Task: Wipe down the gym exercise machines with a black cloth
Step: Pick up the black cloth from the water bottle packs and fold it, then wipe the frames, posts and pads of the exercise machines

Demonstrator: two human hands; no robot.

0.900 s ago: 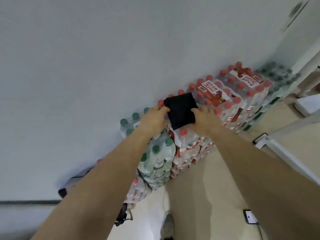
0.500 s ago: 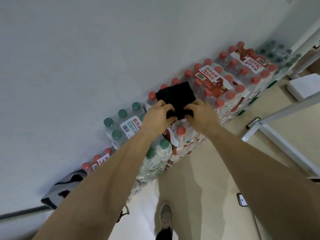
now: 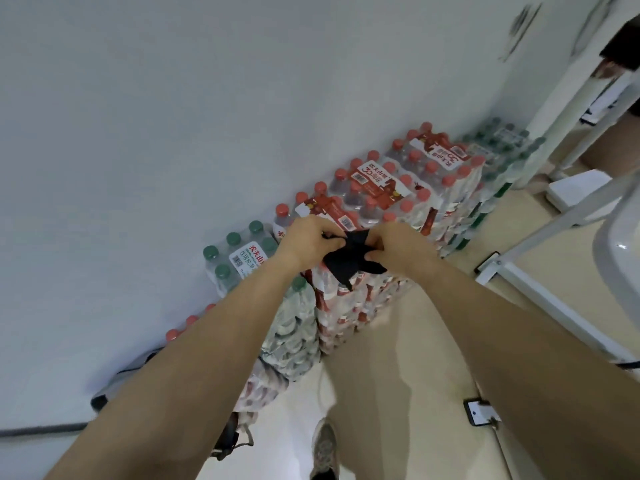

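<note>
Left hand (image 3: 308, 242), right hand (image 3: 398, 245): fingers curled, both pinching bunched black cloth (image 3: 349, 259) between them, lifted above stacked shrink-wrapped water-bottle packs (image 3: 381, 195). Beyond: white wall (image 3: 207, 98); white machine frame (image 3: 540, 237) at right.

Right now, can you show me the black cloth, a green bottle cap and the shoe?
black cloth (image 3: 349, 258): head view, on its bunched middle.
green bottle cap (image 3: 210, 252): head view, on the flat top of the leftmost cap.
shoe (image 3: 325, 445): head view, on its upper, near the laces.
</note>
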